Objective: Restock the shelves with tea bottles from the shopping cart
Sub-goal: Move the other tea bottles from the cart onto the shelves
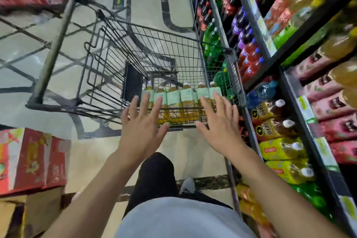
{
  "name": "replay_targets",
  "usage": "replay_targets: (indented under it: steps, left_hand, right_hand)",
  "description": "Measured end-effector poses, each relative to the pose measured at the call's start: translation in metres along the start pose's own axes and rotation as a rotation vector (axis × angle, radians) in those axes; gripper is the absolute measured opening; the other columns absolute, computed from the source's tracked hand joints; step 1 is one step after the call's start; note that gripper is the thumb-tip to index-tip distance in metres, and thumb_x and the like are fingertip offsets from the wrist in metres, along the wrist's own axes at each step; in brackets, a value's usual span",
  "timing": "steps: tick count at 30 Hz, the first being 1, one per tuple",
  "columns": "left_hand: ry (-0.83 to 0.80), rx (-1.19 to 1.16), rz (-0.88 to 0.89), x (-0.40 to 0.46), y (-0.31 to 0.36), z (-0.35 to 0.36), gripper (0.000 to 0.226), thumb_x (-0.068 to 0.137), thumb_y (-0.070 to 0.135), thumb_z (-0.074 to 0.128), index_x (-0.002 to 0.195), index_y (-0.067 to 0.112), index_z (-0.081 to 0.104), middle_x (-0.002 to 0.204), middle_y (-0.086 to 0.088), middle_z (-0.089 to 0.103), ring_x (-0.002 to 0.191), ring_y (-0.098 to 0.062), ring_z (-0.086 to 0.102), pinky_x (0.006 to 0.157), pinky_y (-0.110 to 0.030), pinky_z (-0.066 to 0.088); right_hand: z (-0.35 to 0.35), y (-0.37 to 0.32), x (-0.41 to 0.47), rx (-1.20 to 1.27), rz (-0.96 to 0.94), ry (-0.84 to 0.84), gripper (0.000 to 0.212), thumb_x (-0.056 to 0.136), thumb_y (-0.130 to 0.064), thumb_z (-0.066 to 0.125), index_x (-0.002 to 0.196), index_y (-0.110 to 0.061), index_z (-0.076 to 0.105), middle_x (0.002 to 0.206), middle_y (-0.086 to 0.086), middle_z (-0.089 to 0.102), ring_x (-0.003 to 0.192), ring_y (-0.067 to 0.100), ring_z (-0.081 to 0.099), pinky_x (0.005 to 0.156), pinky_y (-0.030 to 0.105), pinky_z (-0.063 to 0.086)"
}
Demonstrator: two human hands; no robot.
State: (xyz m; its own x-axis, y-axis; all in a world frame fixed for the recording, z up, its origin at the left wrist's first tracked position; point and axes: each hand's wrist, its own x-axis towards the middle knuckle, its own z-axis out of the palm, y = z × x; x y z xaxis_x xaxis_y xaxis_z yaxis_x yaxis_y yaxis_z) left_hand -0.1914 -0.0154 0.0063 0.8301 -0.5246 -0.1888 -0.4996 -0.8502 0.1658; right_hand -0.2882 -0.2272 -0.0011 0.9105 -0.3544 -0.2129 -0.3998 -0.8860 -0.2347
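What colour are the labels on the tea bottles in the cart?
Pale mint green on the tea bottles, clearest in the head view.

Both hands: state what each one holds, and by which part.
Nothing. The left hand and right hand reach open-fingered toward the tea bottles in the cart.

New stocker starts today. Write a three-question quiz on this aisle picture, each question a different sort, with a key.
1. True or false: the left hand already grips a tea bottle.
2. Where do the tea bottles lie?
A. on the floor
B. in the shopping cart
C. on the red boxes
3. Fill in: the shelves stand on the person's ____ side.

Key
1. False. Both the left hand and the right hand are spread open above the bottles.
2. B
3. right
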Motion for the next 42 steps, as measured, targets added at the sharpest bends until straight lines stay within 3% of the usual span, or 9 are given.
replay_targets:
  steps: [3, 6, 16, 23, 31, 36, 39, 42]
  left_hand:
    - [-0.079, -0.027, -0.027, 0.034, -0.004, 0.01, 0.079, 0.091, 0.069, 0.015, 0.161, 0.037, -0.001, 0.172, -0.001, -0.002, 0.157, -0.033, -0.002, 0.122, -0.054, 0.01]
    - [-0.156, -0.056, -0.018, 0.079, -0.013, 0.02, 0.073, 0.101, 0.065, 0.028, 0.161, 0.039, -0.005, 0.171, 0.001, -0.009, 0.157, -0.03, -0.008, 0.123, -0.052, 0.005]
    - [-0.443, -0.214, -0.05, 0.2, -0.043, 0.054, 0.075, 0.101, 0.058, 0.043, 0.162, 0.034, 0.004, 0.171, -0.001, 0.0, 0.156, -0.032, 0.001, 0.124, -0.053, 0.011]
    - [-0.557, -0.176, -0.043, 0.264, -0.051, 0.117, 0.079, 0.1, 0.05, 0.053, 0.162, 0.031, 0.008, 0.171, -0.002, 0.009, 0.155, -0.032, 0.007, 0.123, -0.054, 0.017]
    - [-0.543, -0.227, -0.1, 0.336, -0.038, 0.22, 0.087, 0.095, 0.052, 0.06, 0.16, 0.011, 0.019, 0.156, -0.019, 0.038, 0.143, -0.039, 0.033, 0.118, -0.049, 0.029]
    - [-0.51, -0.244, -0.174, 0.327, -0.026, 0.263, 0.107, 0.083, 0.072, 0.048, 0.161, 0.006, 0.016, 0.162, -0.015, 0.03, 0.145, -0.042, 0.026, 0.117, -0.054, 0.028]
    - [-0.512, -0.227, -0.199, 0.323, -0.022, 0.272, 0.107, 0.087, 0.059, 0.065, 0.162, 0.008, 0.008, 0.168, -0.009, 0.016, 0.149, -0.037, 0.014, 0.117, -0.054, 0.021]
    - [-0.488, -0.194, -0.193, 0.324, -0.016, 0.275, 0.108, 0.088, 0.057, 0.066, 0.162, 0.009, 0.004, 0.169, -0.007, 0.012, 0.15, -0.035, 0.011, 0.116, -0.055, 0.02]
  right_hand:
    - [0.008, 0.006, 0.032, 0.005, 0.013, -0.062, 0.077, 0.101, -0.056, 0.041, 0.159, -0.038, -0.005, 0.169, 0.002, -0.012, 0.155, 0.03, -0.006, 0.125, 0.057, 0.001]
    - [0.018, 0.011, 0.07, 0.01, 0.057, -0.125, 0.076, 0.101, -0.055, 0.042, 0.16, -0.037, -0.001, 0.17, 0.003, -0.01, 0.156, 0.03, -0.004, 0.125, 0.057, 0.004]
    - [0.052, 0.009, 0.193, 0.211, 0.203, -0.254, 0.073, 0.101, -0.046, 0.051, 0.162, -0.032, 0.013, 0.169, 0.001, 0.004, 0.154, 0.032, 0.004, 0.124, 0.058, 0.016]
    - [0.11, 0.027, 0.248, 0.314, 0.309, -0.337, 0.075, 0.101, -0.039, 0.056, 0.162, -0.031, 0.013, 0.17, -0.001, 0.002, 0.155, 0.03, 0.001, 0.125, 0.054, 0.012]
    - [0.209, 0.074, 0.31, 0.41, 0.348, -0.478, 0.083, 0.099, -0.037, 0.063, 0.162, -0.018, 0.012, 0.165, 0.018, 0.014, 0.151, 0.039, 0.017, 0.123, 0.052, 0.024]
    - [0.25, 0.095, 0.332, 0.469, 0.341, -0.486, 0.097, 0.091, -0.032, 0.073, 0.162, -0.017, 0.009, 0.156, 0.019, 0.029, 0.145, 0.035, 0.027, 0.121, 0.045, 0.021]
    - [0.26, 0.1, 0.335, 0.468, 0.369, -0.473, 0.101, 0.087, -0.038, 0.075, 0.161, -0.015, 0.01, 0.152, 0.015, 0.032, 0.141, 0.032, 0.031, 0.117, 0.042, 0.025]
    - [0.264, 0.101, 0.336, 0.474, 0.399, -0.465, 0.102, 0.082, -0.046, 0.076, 0.159, -0.014, 0.018, 0.145, 0.013, 0.04, 0.136, 0.03, 0.038, 0.118, 0.046, 0.031]
